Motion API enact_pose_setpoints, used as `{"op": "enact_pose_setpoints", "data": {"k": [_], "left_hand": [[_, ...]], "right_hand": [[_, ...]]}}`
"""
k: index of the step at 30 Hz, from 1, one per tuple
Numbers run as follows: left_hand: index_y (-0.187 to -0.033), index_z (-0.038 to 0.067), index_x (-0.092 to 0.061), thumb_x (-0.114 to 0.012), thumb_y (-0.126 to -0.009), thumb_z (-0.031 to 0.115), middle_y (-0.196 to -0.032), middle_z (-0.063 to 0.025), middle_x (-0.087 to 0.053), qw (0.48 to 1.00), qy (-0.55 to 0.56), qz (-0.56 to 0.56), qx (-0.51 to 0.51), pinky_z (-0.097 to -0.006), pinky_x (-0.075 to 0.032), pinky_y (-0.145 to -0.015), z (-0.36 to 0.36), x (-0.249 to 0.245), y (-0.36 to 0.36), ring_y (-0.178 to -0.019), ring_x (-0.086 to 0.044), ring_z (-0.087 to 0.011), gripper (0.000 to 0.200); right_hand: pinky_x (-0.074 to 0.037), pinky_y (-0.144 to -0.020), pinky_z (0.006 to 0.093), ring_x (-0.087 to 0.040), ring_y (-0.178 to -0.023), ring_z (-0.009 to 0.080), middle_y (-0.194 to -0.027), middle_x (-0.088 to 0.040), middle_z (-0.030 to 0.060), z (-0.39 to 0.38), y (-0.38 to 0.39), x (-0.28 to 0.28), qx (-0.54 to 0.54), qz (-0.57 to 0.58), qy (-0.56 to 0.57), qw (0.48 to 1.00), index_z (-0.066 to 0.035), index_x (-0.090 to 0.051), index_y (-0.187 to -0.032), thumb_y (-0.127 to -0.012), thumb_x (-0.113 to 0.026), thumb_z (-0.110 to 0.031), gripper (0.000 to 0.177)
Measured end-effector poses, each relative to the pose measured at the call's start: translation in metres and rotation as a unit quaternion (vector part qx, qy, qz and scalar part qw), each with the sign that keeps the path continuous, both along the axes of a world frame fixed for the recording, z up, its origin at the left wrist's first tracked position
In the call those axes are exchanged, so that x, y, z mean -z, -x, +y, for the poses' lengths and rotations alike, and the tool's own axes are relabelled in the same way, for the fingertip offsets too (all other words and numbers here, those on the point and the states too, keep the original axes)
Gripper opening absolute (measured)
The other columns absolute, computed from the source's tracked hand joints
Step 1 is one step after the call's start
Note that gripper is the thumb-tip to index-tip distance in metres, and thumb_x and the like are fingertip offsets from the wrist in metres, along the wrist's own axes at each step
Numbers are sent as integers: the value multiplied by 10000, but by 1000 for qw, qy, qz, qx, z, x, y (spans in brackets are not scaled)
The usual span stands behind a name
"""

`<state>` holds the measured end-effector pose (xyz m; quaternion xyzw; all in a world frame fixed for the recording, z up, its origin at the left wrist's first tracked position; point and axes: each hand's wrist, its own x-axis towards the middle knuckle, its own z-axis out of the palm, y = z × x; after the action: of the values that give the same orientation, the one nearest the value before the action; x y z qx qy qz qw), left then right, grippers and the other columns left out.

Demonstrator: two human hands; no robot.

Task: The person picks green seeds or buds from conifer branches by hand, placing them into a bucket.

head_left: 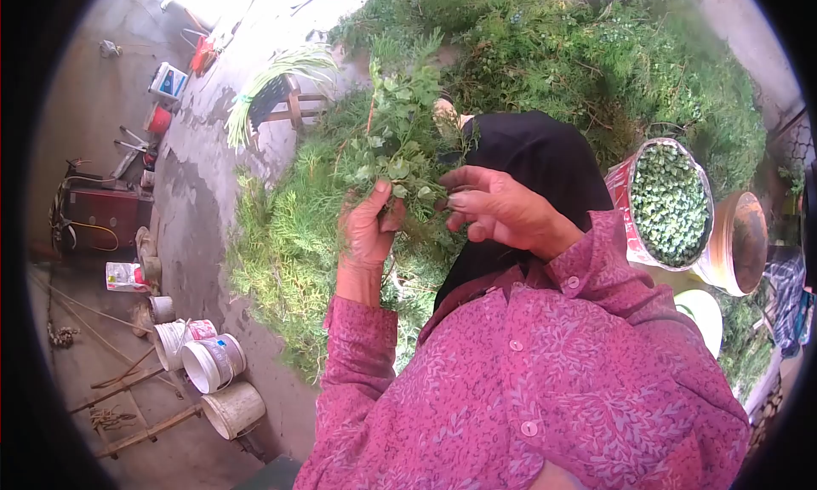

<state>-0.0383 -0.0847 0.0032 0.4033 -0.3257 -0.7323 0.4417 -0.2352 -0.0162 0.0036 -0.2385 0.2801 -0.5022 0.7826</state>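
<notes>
In front of my lap, my left hand [372, 222] is closed around the stems of a leafy evergreen sprig [400, 141], its thumb pressed up against the foliage. Small pale green cones [397, 168] show among the sprig's flat leaves. My right hand [498, 205] is at the sprig's right side, fingers loosely bent and apart, fingertips close to the leaves. Nothing is visible in its fingers. Beneath and beyond both hands lies a large heap of cut evergreen branches [587, 73].
On my right stands a red and white bucket [619, 188] full of small green cones [670, 202], beside an orange-brown tub [742, 243]. A stool [294, 107] carries long green stalks [285, 69]. White buckets [213, 364] and a wooden ladder-like frame [128, 396] are at left.
</notes>
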Motion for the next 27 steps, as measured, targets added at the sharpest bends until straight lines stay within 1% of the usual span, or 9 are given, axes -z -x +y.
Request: {"op": "enact_pose_setpoints", "data": {"k": [2,5,6,8,12,15,17,21,27], "left_hand": [[-988,63,-514,-650,-765,79,-762,-28,-561,999,-26,28,10,-188,-281,-401,-2,4,0,-532,-465,-93,262],[-1002,66,-512,-642,-771,73,-762,-21,-560,999,-22,12,26,-182,-281,-404,-2,-1,3,-540,-465,-88,266],[-1002,66,-512,-642,-771,73,-762,-21,-560,999,-21,13,25,-182,-281,-404,-1,-2,5,-540,-465,-88,266],[-1003,63,-516,-633,-779,81,-773,-17,-561,1000,-1,-1,9,-179,-282,-406,2,-4,8,-555,-470,-85,253],[-990,58,-525,-629,-783,81,-785,-17,-562,1000,-16,5,20,-178,-291,-410,-2,3,4,-562,-472,-84,233],[-1005,18,-556,-618,-795,155,-863,-51,-604,1000,10,8,9,-190,-351,-424,-3,6,2,-633,-540,-102,258],[-1000,24,-559,-624,-791,158,-868,-50,-604,1000,-16,15,2,-189,-347,-423,-3,10,4,-634,-537,-101,257],[-1007,24,-558,-623,-793,159,-874,-51,-604,1000,-2,1,27,-190,-362,-441,-2,11,0,-646,-540,-104,261],[-1028,17,-551,-608,-804,153,-901,-56,-604,999,-30,21,20,-203,-400,-478,-1,8,4,-679,-559,-118,268]], "right_hand": [[-443,-521,199,-552,-673,131,-881,-536,65,-5,-12,-1,-3,24,-4,1000,30,-446,-1108,-761,-671,-255,502],[-423,-511,210,-549,-663,122,-847,-554,58,-18,-21,5,-9,34,-15,999,35,-429,-1152,-743,-688,-265,570],[-423,-511,210,-549,-663,122,-847,-554,58,-18,-22,2,-10,35,-14,999,35,-429,-1152,-743,-688,-265,570],[-396,-499,195,-551,-676,109,-838,-562,49,-17,-24,-5,15,120,38,992,1,-431,-1135,-768,-666,-190,476],[-402,-517,201,-556,-683,110,-856,-561,58,-17,-27,-5,35,137,78,987,8,-432,-1131,-756,-662,-161,472],[-422,-533,225,-547,-683,108,-858,-579,80,-17,-26,0,61,122,69,988,56,-441,-1124,-705,-671,-172,529],[-430,-548,226,-537,-670,101,-839,-578,83,-18,-28,-2,89,188,105,973,62,-442,-1108,-709,-659,-158,505],[-412,-542,233,-517,-656,101,-853,-552,67,-23,-28,-7,114,176,107,972,24,-424,-1114,-721,-634,-116,467],[-446,-567,233,-535,-658,94,-863,-555,76,-23,-25,1,45,132,95,986,32,-437,-1074,-714,-666,-152,464]]}}
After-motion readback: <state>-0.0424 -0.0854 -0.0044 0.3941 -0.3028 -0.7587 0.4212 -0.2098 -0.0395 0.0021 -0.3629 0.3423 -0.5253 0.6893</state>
